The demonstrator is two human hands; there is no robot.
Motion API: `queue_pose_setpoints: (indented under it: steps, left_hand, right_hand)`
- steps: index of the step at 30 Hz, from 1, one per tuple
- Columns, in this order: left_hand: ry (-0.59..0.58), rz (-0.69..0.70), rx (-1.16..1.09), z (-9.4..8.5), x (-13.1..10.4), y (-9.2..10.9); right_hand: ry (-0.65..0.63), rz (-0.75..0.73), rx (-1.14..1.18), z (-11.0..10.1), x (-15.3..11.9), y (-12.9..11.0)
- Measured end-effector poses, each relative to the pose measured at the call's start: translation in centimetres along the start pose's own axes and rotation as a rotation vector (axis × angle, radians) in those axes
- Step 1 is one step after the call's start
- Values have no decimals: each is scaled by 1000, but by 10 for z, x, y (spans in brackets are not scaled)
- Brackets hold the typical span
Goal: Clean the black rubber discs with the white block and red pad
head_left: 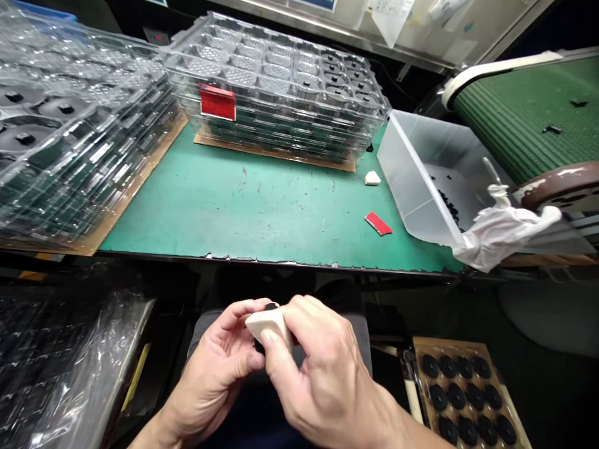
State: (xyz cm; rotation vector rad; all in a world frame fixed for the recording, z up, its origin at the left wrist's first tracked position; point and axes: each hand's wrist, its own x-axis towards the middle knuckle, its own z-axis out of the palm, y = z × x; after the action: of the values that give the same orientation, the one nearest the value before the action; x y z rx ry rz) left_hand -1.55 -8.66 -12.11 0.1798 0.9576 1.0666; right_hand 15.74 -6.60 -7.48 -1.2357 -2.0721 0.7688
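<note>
Near my lap, in front of the table edge, both hands are close together. My right hand [325, 358] is closed around an off-white block [267, 322] with a tapered end, thumb pressed on its near face. My left hand [218, 365] curls its fingers and thumb around a small black part [258, 345]. The block covers most of that part, so its full shape is hidden. Block and black part appear to touch. On the green tabletop [262, 212] lie a small white piece [372, 178] and a red strip [378, 223].
Stacked clear trays [281, 112] stand at the back, more trays [88, 149] at left. A translucent bin [407, 181] holding small black pieces, with a white glove [503, 234] over its edge, sits right beside a green conveyor belt [528, 106]. Lower right, a tray [452, 346] carries black discs.
</note>
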Motion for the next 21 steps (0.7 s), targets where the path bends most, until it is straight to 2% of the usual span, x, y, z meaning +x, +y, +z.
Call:
queue_pose_setpoints:
  steps: [3, 7, 10, 12, 15, 17, 19, 21]
  left_hand:
    - [16, 21, 12, 2, -2, 7]
    - [2, -68, 29, -4, -5, 13]
    - [-7, -129, 38, -8, -6, 13]
    - [8, -97, 40, -9, -6, 13]
    - [50, 12, 63, -8, -3, 18]
    - [73, 35, 84, -8, -1, 20]
    - [83, 10, 102, -12, 2, 19]
    - [83, -29, 122, -20, 6, 13]
  right_hand:
    - [-22, -68, -52, -4, 3, 1]
    - [-139, -60, -276, -24, 10, 13]
    - [-233, -188, -332, -34, 16, 16]
    - [-218, -194, -316, -33, 15, 13]
    - [-222, -77, -163, -29, 10, 8]
    - [-237, -26, -60, -28, 12, 14]
    - [-97, 10, -116, -29, 23, 33]
    - [136, 49, -298, -32, 39, 63]
